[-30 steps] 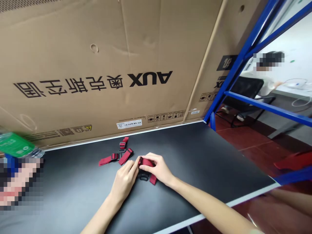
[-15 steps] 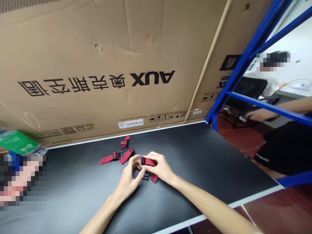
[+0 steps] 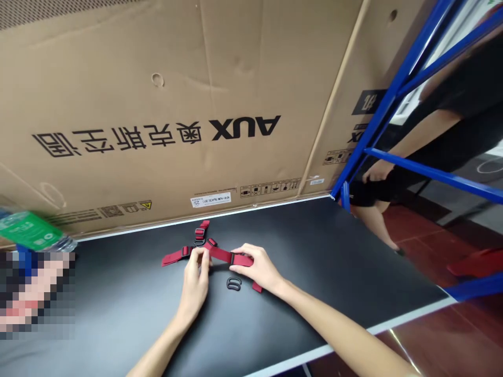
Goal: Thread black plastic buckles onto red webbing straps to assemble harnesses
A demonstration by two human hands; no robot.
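A red strap (image 3: 220, 254) with a black slider stretches between my two hands above the black table (image 3: 298, 251). Its left part is pinched in my left hand (image 3: 196, 280), and my right hand (image 3: 257, 267) grips it around the slider. Below the strap, between the hands, a black metal hook (image 3: 234, 284) lies on the table. A short red strap end (image 3: 257, 287) shows under my right hand. Just beyond my left hand lie more red straps with black buckles, one pointing left (image 3: 173, 257) and one pointing up (image 3: 200, 234); a third is partly hidden by the hand.
A large cardboard box (image 3: 236, 68) stands along the table's back edge. At the left is a bottle with a green label (image 3: 31, 230). A blue metal frame (image 3: 393, 99) rises at the right, and a person in dark clothes (image 3: 444, 131) stands behind it.
My left hand has moved left and closed on the strap, which is now drawn out between the hands. The hook is uncovered. Behind the frame, the person has shifted and now blocks the seated person.
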